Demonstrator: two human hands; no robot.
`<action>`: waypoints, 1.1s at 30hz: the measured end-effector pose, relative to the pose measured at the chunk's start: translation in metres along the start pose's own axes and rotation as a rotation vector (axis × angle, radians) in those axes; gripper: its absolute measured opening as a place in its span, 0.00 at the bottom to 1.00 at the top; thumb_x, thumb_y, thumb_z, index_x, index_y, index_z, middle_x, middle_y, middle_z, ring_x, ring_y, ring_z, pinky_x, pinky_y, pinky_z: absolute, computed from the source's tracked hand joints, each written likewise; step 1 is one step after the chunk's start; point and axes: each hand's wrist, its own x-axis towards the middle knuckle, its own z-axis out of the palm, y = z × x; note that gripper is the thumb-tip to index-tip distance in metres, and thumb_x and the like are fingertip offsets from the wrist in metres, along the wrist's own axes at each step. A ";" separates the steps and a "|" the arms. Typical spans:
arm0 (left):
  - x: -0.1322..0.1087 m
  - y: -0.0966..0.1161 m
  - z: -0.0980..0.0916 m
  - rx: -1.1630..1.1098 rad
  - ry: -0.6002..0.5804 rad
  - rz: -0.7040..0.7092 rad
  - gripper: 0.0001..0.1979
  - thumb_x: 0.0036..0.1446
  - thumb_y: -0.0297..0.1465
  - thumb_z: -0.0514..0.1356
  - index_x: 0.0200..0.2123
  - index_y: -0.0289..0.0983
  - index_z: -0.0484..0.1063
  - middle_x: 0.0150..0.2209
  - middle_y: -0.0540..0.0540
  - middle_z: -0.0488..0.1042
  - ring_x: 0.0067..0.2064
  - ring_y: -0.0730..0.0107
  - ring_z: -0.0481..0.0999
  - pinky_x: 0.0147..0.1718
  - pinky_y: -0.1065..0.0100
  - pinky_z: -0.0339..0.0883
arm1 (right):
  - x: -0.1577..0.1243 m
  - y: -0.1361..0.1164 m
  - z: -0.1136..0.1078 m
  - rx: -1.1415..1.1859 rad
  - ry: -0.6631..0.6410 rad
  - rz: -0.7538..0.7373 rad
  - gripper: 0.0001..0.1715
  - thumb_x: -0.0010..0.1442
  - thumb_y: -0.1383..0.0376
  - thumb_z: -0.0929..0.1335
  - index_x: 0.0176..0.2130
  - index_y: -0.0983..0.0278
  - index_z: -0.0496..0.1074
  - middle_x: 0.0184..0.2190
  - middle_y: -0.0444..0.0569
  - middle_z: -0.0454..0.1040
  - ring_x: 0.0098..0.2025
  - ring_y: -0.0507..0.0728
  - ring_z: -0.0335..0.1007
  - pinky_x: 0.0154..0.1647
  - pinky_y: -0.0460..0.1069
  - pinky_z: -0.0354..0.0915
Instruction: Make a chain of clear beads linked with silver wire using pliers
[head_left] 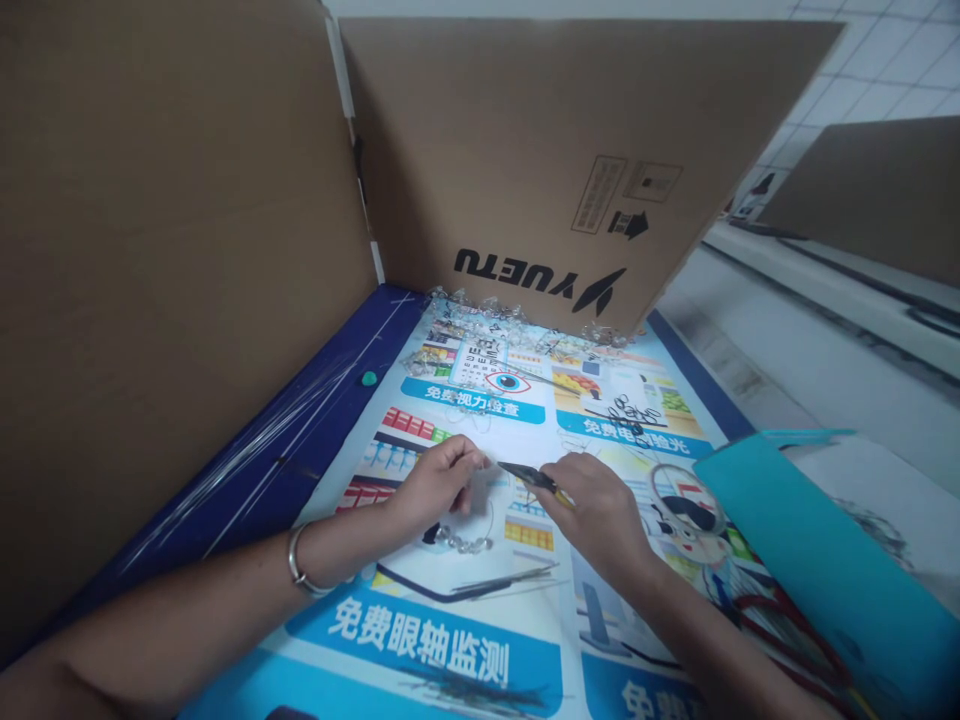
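Observation:
My left hand (448,478), with a silver bangle (297,562) on the wrist, is closed in a pinch at the middle of the printed sheet. What its fingertips hold is too small to make out. My right hand (592,505) grips a pair of pliers (529,476) with dark jaws and a yellowish handle. The pliers' tip points left, close to the left fingertips. Below the left hand is a short strand of clear beads (463,543), with a faint thin line curving up near it. Nearer me lies a bundle of thin dark wires (506,580).
Cardboard panels (480,150) stand at the back and left. Clear beaded pieces (487,312) lie along the back; dark wire loops (630,412) sit back right. At right are a teal box (817,560) and a red-handled tool (795,625). More wires (480,688) lie in front.

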 end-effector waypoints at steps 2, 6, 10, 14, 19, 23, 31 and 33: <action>0.000 -0.001 0.000 0.002 0.000 0.007 0.12 0.56 0.39 0.52 0.30 0.35 0.63 0.13 0.57 0.61 0.14 0.80 0.58 0.14 0.77 0.50 | 0.000 0.000 0.000 -0.018 -0.048 0.007 0.12 0.58 0.62 0.62 0.30 0.63 0.72 0.27 0.50 0.71 0.34 0.56 0.66 0.37 0.50 0.61; 0.001 -0.002 -0.001 0.026 -0.007 0.014 0.13 0.58 0.40 0.50 0.30 0.35 0.64 0.12 0.56 0.61 0.14 0.80 0.58 0.14 0.78 0.50 | -0.001 0.001 0.001 0.003 -0.086 0.007 0.11 0.58 0.62 0.62 0.31 0.63 0.72 0.28 0.51 0.72 0.35 0.57 0.67 0.37 0.50 0.61; 0.001 -0.003 -0.002 0.013 -0.023 -0.002 0.14 0.58 0.40 0.51 0.29 0.35 0.63 0.16 0.55 0.63 0.14 0.81 0.59 0.13 0.78 0.48 | -0.001 0.003 0.001 0.078 -0.095 0.063 0.11 0.58 0.60 0.63 0.32 0.63 0.72 0.29 0.50 0.72 0.34 0.56 0.67 0.36 0.49 0.61; 0.001 -0.003 -0.003 -0.034 -0.072 0.005 0.14 0.58 0.40 0.51 0.29 0.36 0.61 0.22 0.53 0.67 0.15 0.83 0.62 0.14 0.79 0.48 | 0.000 0.004 0.001 0.141 -0.152 0.173 0.12 0.57 0.58 0.63 0.32 0.62 0.71 0.28 0.48 0.71 0.33 0.55 0.66 0.34 0.48 0.61; 0.002 0.002 -0.006 -0.083 -0.132 0.044 0.12 0.56 0.40 0.54 0.36 0.37 0.60 0.28 0.53 0.67 0.20 0.82 0.65 0.17 0.78 0.52 | 0.002 0.006 0.001 0.189 -0.199 0.246 0.15 0.57 0.55 0.63 0.32 0.62 0.71 0.27 0.47 0.70 0.32 0.54 0.65 0.33 0.48 0.61; 0.002 0.005 -0.010 -0.051 -0.182 0.061 0.13 0.55 0.40 0.54 0.36 0.36 0.64 0.27 0.53 0.65 0.21 0.81 0.64 0.18 0.78 0.52 | 0.002 0.008 0.001 0.206 -0.215 0.265 0.14 0.57 0.55 0.63 0.32 0.62 0.71 0.27 0.46 0.70 0.31 0.54 0.65 0.32 0.47 0.60; 0.000 0.006 -0.012 0.076 -0.195 0.069 0.13 0.55 0.40 0.55 0.30 0.34 0.66 0.20 0.53 0.64 0.21 0.80 0.60 0.20 0.76 0.52 | 0.002 0.007 0.000 0.207 -0.224 0.273 0.12 0.57 0.56 0.64 0.31 0.61 0.71 0.27 0.46 0.70 0.32 0.54 0.66 0.32 0.47 0.60; 0.000 0.005 -0.012 0.074 -0.183 0.067 0.13 0.54 0.39 0.56 0.29 0.34 0.66 0.20 0.53 0.65 0.21 0.80 0.60 0.20 0.76 0.52 | 0.003 0.007 -0.001 0.208 -0.226 0.271 0.13 0.57 0.56 0.63 0.31 0.61 0.71 0.27 0.46 0.70 0.32 0.54 0.66 0.32 0.47 0.60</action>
